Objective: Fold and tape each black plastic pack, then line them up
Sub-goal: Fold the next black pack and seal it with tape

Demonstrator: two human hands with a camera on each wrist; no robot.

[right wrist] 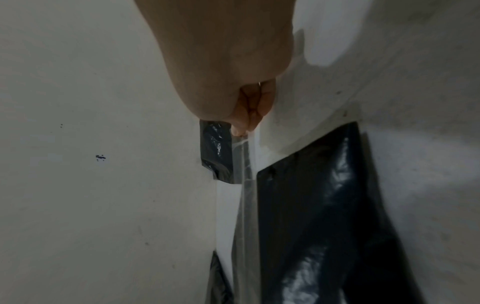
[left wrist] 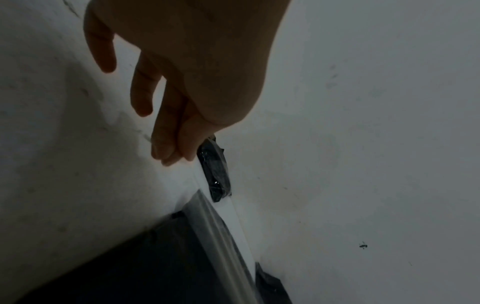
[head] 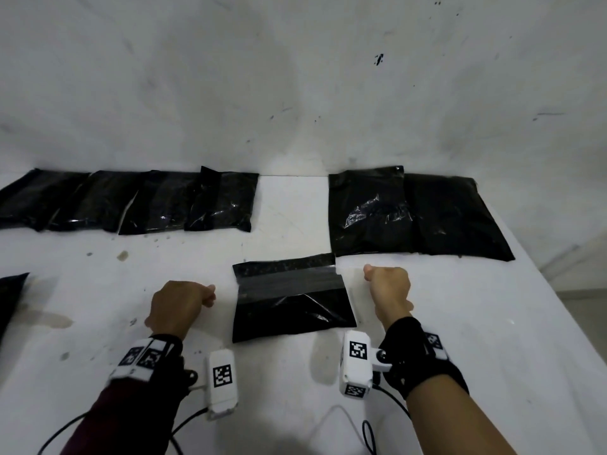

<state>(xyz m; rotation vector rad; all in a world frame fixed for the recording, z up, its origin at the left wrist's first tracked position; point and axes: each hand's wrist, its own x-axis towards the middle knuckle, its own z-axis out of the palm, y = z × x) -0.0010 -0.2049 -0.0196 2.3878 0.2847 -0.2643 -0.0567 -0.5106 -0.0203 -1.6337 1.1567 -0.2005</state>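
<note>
**Pack between your hands, tape stretched left to right**

Head view
- Pack (head: 292, 300): black, flat on the table (head: 492, 323), directly between your hands and just ahead of your wrists. Long axis runs left to right, tilted slightly so the right end sits farther from you.
- Tape (head: 289, 284): a clear strip lying along the pack's far fold, following the same left-to-right axis and running past both ends.
- Left hand (head: 179, 305): just beside the pack's left end, fingers curled in.
- Right hand (head: 389, 290): just beside the right end, a little farther up the table, fingers curled in.
- Both hands sit about equally close to the pack; neither has the shorter reach.
- Row (head: 131, 201): four finished packs along the far left edge, overlapping.
- Stack (head: 417, 215): larger black packs at far right, apparently not yet folded.
- One more black piece (head: 11, 297) at the left edge, cut off.

Left wrist view
- Your thumb and fingertips (left wrist: 166, 150) pinch the tape's (left wrist: 221, 226) left end; the strip runs from them across the pack (left wrist: 155, 267). The other fingers hang loose.

Right wrist view
- Your fingertips (right wrist: 244, 121) pinch the tape's (right wrist: 244, 205) right end, the hand closed tight; the pack (right wrist: 324, 226) lies to the near side of the strip.

Judgement
- The coming move looks like a straight press down along that axis, wrapping each overhang round its end.
</note>
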